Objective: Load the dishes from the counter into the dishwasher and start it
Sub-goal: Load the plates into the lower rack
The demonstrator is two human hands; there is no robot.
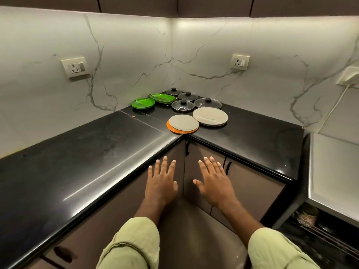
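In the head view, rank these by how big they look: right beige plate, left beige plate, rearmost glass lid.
1. right beige plate
2. left beige plate
3. rearmost glass lid, though it sits farthest back, so its true size is unsure.

Your light falls from under the upper cabinets [136, 4], washing the marble wall [126, 45] bright at the top and laying white streaks of glare along the black tabletop [77, 162]. Your wide lens bows the edges, and the lower right corner sits dim and smeared.
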